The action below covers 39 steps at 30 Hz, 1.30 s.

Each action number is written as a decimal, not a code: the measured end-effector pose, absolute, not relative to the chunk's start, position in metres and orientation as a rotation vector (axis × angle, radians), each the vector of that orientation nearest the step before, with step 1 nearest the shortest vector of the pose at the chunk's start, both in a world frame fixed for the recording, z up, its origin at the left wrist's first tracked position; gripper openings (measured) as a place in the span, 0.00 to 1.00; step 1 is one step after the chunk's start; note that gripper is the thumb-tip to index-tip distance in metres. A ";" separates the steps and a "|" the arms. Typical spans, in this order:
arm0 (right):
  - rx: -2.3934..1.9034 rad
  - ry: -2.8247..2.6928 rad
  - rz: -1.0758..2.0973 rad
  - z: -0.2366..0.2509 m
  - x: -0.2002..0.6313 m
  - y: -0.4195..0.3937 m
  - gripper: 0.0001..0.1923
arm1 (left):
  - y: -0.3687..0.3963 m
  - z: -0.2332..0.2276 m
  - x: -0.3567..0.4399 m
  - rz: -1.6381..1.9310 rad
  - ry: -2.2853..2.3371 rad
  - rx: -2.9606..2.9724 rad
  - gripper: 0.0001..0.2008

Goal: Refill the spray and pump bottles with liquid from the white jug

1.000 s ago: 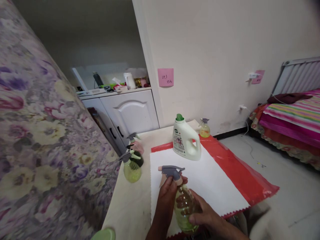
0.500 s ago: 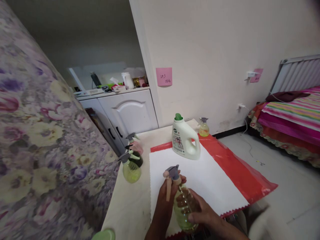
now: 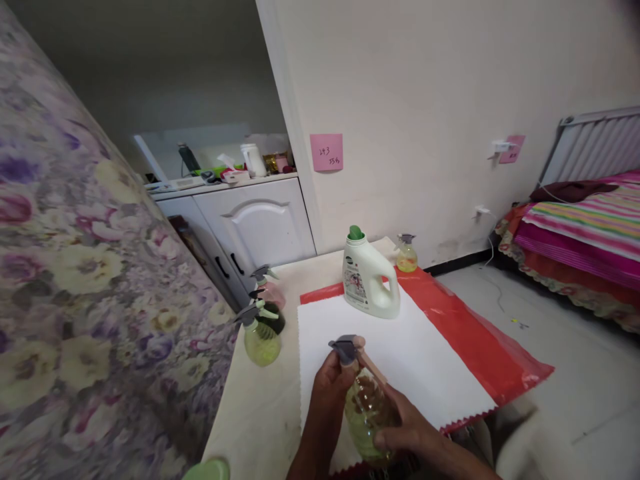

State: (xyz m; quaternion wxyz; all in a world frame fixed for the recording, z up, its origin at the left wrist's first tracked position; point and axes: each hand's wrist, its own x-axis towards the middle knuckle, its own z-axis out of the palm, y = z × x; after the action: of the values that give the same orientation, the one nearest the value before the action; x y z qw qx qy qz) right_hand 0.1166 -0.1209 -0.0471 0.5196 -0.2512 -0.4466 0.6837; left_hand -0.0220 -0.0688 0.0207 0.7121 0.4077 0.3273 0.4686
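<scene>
- The left hand (image 3: 330, 387) has its fingers and thumb closed around the neck of the spray bottle (image 3: 367, 417), just under the grey spray head (image 3: 345, 349).
- The right hand (image 3: 413, 427) grips the same bottle's clear, ridged body from the right, thumb across the near side.
- This bottle, with pale yellow-green liquid inside, is held over the near edge of the white sheet (image 3: 425, 367); its beige trigger (image 3: 373, 367) points right and towards the near side.
- The white sheet lies on a red sheet (image 3: 495, 353), which shows along the far and right sides.
- Farther away, a pale detergent jug (image 3: 367, 283) stands upright on the white sheet, its handle to the right.
- Beyond it, at the far right, stands a small spray bottle with yellow liquid (image 3: 407, 260).
- Left of the sheets, a yellow-green spray bottle (image 3: 263, 348), a dark bottle (image 3: 276, 320) and a pink spray bottle (image 3: 273, 294) stand close together, near to far.
- A green round object (image 3: 210, 469) is partly visible at the near left.
</scene>
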 end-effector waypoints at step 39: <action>-0.917 -1.167 1.361 -0.079 0.148 -0.115 0.45 | -0.050 0.049 -0.095 1.742 0.635 0.746 0.19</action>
State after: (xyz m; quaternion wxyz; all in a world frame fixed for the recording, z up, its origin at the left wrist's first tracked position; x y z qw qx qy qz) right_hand 0.1484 -0.1148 -0.0790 0.5344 -0.3849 -0.4899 0.5712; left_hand -0.0945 -0.0504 0.0493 0.5409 0.3141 0.2671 0.7331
